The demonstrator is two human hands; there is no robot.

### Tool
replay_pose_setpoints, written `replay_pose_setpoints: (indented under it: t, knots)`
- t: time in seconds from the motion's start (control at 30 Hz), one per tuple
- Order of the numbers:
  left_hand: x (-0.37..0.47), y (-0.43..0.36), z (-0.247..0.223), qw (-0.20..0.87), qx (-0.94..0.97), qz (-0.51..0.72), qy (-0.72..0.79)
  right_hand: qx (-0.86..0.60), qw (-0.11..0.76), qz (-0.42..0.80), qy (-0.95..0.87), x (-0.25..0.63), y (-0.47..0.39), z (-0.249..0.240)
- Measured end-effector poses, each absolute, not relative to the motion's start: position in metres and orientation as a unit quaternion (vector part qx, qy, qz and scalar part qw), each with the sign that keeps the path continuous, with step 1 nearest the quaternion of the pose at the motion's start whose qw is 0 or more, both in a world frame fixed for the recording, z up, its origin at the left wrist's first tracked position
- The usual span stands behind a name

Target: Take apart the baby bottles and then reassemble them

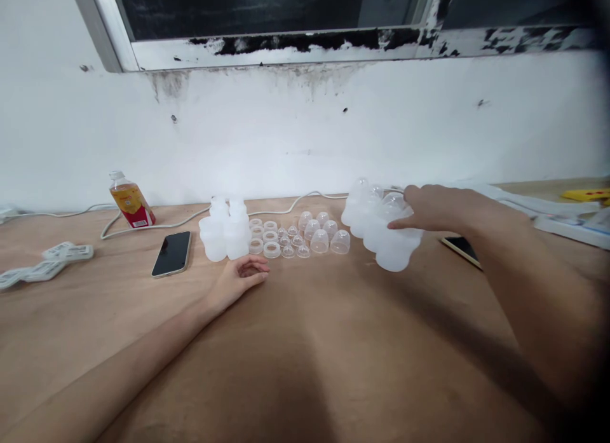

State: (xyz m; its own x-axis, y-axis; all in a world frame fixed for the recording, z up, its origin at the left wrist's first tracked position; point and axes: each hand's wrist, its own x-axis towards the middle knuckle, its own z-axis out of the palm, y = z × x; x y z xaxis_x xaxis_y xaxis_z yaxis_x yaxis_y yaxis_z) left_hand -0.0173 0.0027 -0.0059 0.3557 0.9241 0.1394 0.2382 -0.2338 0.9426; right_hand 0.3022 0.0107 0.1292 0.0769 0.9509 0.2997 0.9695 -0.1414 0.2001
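My left hand (246,272) rests on the wooden table with loosely curled fingers and nothing visible in them, just in front of frosted white bottles (216,239). To their right lie whitish rings (271,250), small clear nipples (303,251) and clear domed caps (340,241) in rows. Over at the right, my right hand (412,208) reaches down onto a group of frosted bottles with clear domed caps (393,249). Its thumb and fingers are around the top of one of them, and part of the grip is hidden behind the hand.
A dark phone (172,253) and a red-and-yellow drink bottle (133,201) stand at the left, near a white power strip (67,252). A white cable (281,212) runs along the back. Another phone (462,249) lies under my right forearm.
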Motion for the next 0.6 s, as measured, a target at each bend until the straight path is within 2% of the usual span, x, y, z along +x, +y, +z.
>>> replay_pose_setpoints:
  t: [0.03, 0.1, 0.17, 0.23, 0.33, 0.43, 0.6]
  knots:
    - [-0.017, 0.0, -0.004, 0.42, 0.709, 0.373, 0.427, -0.753, -0.005, -0.204, -0.626, 0.293, 0.007, 0.129]
    - [-0.017, -0.007, 0.0, 0.326, 0.769, 0.338, 0.434, -0.695, 0.042, -0.27, -0.665, 0.269, -0.001, 0.124]
    - [-0.019, -0.013, 0.005, 0.218, 0.836, 0.278, 0.421, -0.597, 0.098, -0.195, -0.772, 0.24, -0.007, 0.107]
    - [-0.022, -0.016, 0.008, 0.142, 0.886, 0.208, 0.39, -0.463, 0.114, -0.07, -0.876, 0.213, -0.013, 0.08]
    - [-0.027, -0.014, 0.007, 0.113, 0.917, 0.125, 0.361, -0.368, 0.132, 0.053, -0.919, 0.185, -0.018, 0.029]
    - [-0.028, -0.011, 0.004, 0.115, 0.919, 0.105, 0.361, -0.359, 0.151, 0.085, -0.917, 0.178, -0.02, -0.006]
    - [-0.027, -0.012, 0.004, 0.118, 0.916, 0.115, 0.367, -0.348, 0.163, 0.093, -0.919, 0.181, -0.019, -0.012]
